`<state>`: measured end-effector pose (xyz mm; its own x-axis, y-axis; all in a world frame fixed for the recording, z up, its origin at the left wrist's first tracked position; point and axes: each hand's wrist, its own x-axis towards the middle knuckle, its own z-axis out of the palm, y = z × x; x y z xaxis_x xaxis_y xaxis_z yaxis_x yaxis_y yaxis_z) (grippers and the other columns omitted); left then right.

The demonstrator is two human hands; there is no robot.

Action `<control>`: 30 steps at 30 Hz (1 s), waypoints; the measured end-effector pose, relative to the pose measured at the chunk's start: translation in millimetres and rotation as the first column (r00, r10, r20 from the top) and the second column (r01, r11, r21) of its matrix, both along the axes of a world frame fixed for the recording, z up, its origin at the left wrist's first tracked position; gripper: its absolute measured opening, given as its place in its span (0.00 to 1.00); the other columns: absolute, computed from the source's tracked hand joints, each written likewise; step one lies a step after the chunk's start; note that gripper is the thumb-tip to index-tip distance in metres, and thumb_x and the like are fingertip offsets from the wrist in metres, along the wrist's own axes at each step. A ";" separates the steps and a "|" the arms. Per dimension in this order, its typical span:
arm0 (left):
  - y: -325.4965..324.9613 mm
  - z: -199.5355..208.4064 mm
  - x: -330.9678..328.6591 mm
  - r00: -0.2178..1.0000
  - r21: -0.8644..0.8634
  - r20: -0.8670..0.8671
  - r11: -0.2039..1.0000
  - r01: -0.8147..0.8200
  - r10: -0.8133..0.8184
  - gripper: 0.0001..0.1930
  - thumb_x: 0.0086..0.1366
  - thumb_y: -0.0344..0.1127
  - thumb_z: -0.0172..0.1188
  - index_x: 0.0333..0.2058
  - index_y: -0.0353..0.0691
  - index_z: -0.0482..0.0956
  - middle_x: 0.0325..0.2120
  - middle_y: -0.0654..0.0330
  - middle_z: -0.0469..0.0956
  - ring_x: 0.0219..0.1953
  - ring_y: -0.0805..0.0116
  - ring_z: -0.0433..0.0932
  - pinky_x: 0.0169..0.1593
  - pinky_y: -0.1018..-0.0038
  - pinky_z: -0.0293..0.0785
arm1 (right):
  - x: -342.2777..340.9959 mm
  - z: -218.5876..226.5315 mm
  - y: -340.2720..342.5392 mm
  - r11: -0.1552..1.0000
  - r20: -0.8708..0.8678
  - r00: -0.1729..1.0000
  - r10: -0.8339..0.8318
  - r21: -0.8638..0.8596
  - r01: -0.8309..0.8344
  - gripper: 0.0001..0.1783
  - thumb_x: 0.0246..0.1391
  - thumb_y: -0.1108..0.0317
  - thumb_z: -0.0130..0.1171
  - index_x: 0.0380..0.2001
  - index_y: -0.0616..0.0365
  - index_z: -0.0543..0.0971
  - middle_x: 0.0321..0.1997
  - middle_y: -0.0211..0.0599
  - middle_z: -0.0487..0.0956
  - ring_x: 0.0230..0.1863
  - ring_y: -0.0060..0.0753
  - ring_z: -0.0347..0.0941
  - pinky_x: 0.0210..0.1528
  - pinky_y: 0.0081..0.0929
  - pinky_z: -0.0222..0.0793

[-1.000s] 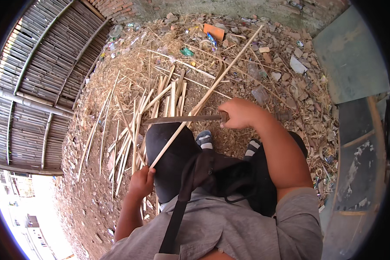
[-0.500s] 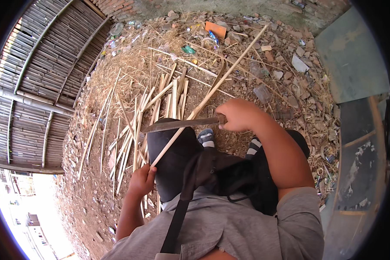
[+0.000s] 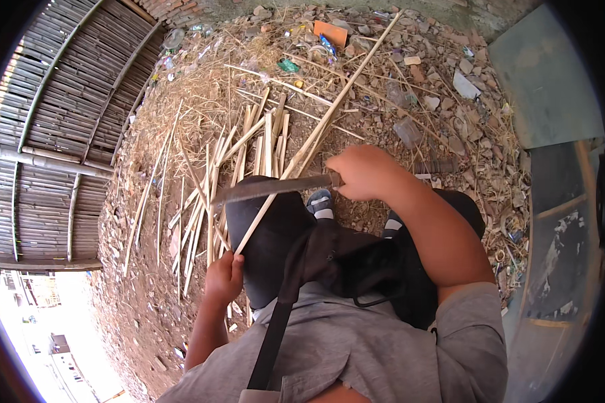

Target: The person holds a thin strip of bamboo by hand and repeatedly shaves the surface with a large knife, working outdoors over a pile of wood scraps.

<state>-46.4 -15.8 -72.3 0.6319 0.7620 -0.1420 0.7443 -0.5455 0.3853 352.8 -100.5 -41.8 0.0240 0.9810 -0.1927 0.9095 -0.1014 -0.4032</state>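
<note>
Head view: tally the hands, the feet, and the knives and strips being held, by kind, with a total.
Hands: 2, left hand and right hand
Feet: 2, left foot and right foot
Held knife: 1
Held strip: 1
Total: 6

Your left hand (image 3: 224, 277) grips the near end of a long pale strip (image 3: 302, 153), which slants away past your right hand (image 3: 363, 173). That hand holds a long knife (image 3: 302, 183), its blade crossing the strip between your 2 hands. More pale sticks (image 3: 268, 144) lie beyond your left hand.
</note>
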 end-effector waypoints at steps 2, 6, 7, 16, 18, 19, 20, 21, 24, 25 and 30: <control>-0.8 -10.8 -3.4 1.000 0.077 0.017 0.997 -0.011 0.010 0.22 0.73 0.51 0.51 0.27 0.38 0.67 0.18 0.41 0.73 0.25 0.33 0.74 0.29 0.44 0.66 | 13.0 -2.8 5.7 0.998 -0.103 0.993 -0.056 -0.046 0.052 0.17 0.45 0.61 0.67 0.38 0.57 0.83 0.37 0.47 0.83 0.41 0.50 0.81 0.44 0.44 0.76; -7.3 -12.1 6.7 0.997 0.176 -0.009 0.982 -0.070 0.073 0.21 0.72 0.49 0.55 0.27 0.38 0.67 0.18 0.42 0.74 0.24 0.34 0.74 0.28 0.45 0.66 | 51.2 -23.7 7.3 0.971 -0.193 0.953 -0.235 -0.097 0.220 0.16 0.48 0.58 0.69 0.34 0.58 0.82 0.30 0.46 0.81 0.37 0.50 0.80 0.40 0.45 0.74; -8.2 -9.0 8.6 0.997 0.181 -0.002 0.981 -0.073 0.074 0.21 0.72 0.49 0.55 0.27 0.38 0.67 0.18 0.42 0.74 0.24 0.34 0.74 0.28 0.45 0.66 | 54.0 -24.8 8.3 0.960 -0.164 0.946 -0.279 -0.071 0.271 0.16 0.48 0.57 0.69 0.34 0.58 0.81 0.30 0.46 0.81 0.37 0.51 0.80 0.40 0.45 0.74; -10.0 -8.7 7.2 0.999 0.192 0.024 0.980 -0.052 0.048 0.21 0.70 0.48 0.57 0.25 0.38 0.66 0.16 0.43 0.72 0.22 0.36 0.74 0.26 0.46 0.66 | 36.1 -41.0 15.8 0.982 -0.242 0.952 -0.188 -0.076 0.174 0.16 0.47 0.58 0.69 0.35 0.57 0.82 0.31 0.47 0.83 0.38 0.52 0.81 0.42 0.45 0.75; -7.2 -4.1 11.5 0.996 0.209 0.043 0.974 -0.083 0.075 0.22 0.70 0.48 0.57 0.24 0.38 0.66 0.17 0.43 0.73 0.23 0.35 0.74 0.27 0.46 0.66 | 48.3 -42.2 14.1 0.973 -0.206 0.951 -0.230 -0.072 0.220 0.17 0.46 0.58 0.69 0.36 0.59 0.83 0.32 0.48 0.83 0.38 0.52 0.81 0.42 0.45 0.75; -6.5 -1.0 12.2 0.996 0.222 0.050 0.971 -0.088 0.078 0.22 0.70 0.48 0.57 0.24 0.38 0.66 0.17 0.43 0.73 0.23 0.35 0.74 0.27 0.46 0.66 | 51.1 -39.1 16.7 0.961 -0.179 0.945 -0.275 -0.072 0.266 0.19 0.46 0.58 0.69 0.37 0.60 0.83 0.33 0.48 0.83 0.39 0.52 0.81 0.43 0.44 0.75; -6.5 2.7 12.6 0.996 0.218 0.021 0.972 -0.085 0.083 0.22 0.70 0.48 0.57 0.24 0.37 0.67 0.17 0.42 0.73 0.23 0.35 0.74 0.27 0.46 0.66 | 51.8 -36.1 15.8 0.950 -0.257 0.916 -0.309 -0.126 0.285 0.20 0.45 0.58 0.69 0.39 0.60 0.83 0.34 0.49 0.83 0.39 0.52 0.81 0.44 0.43 0.75; -9.1 3.9 12.3 0.996 0.202 -0.017 0.976 -0.083 0.088 0.22 0.71 0.48 0.57 0.24 0.37 0.67 0.17 0.42 0.73 0.23 0.35 0.74 0.27 0.45 0.66 | 45.9 -34.4 14.1 0.951 -0.258 0.917 -0.306 -0.126 0.282 0.20 0.45 0.58 0.69 0.39 0.60 0.83 0.34 0.49 0.83 0.39 0.52 0.81 0.44 0.43 0.75; -13.1 3.7 14.8 0.994 0.164 -0.034 0.981 -0.099 0.106 0.21 0.71 0.47 0.56 0.25 0.37 0.68 0.17 0.42 0.73 0.24 0.34 0.74 0.28 0.45 0.66 | 18.7 -30.3 12.5 0.987 -0.246 0.957 -0.154 0.011 0.162 0.17 0.46 0.59 0.67 0.38 0.58 0.82 0.33 0.49 0.82 0.38 0.52 0.80 0.42 0.45 0.74; -12.4 0.9 14.1 0.993 0.162 -0.029 0.981 -0.105 0.111 0.21 0.71 0.47 0.56 0.25 0.36 0.68 0.17 0.42 0.73 0.24 0.34 0.74 0.28 0.45 0.66 | 10.7 -27.4 11.4 0.987 -0.249 0.956 -0.155 0.008 0.162 0.17 0.46 0.59 0.67 0.38 0.58 0.82 0.33 0.49 0.82 0.38 0.52 0.80 0.42 0.45 0.74; -2.5 -7.3 12.8 0.998 0.162 0.028 0.984 -0.068 0.064 0.21 0.72 0.46 0.55 0.25 0.36 0.67 0.17 0.41 0.73 0.23 0.34 0.73 0.28 0.46 0.66 | 42.7 -40.5 12.0 0.982 -0.184 0.973 -0.139 -0.152 0.112 0.17 0.43 0.62 0.65 0.38 0.53 0.84 0.35 0.46 0.83 0.41 0.50 0.81 0.44 0.43 0.76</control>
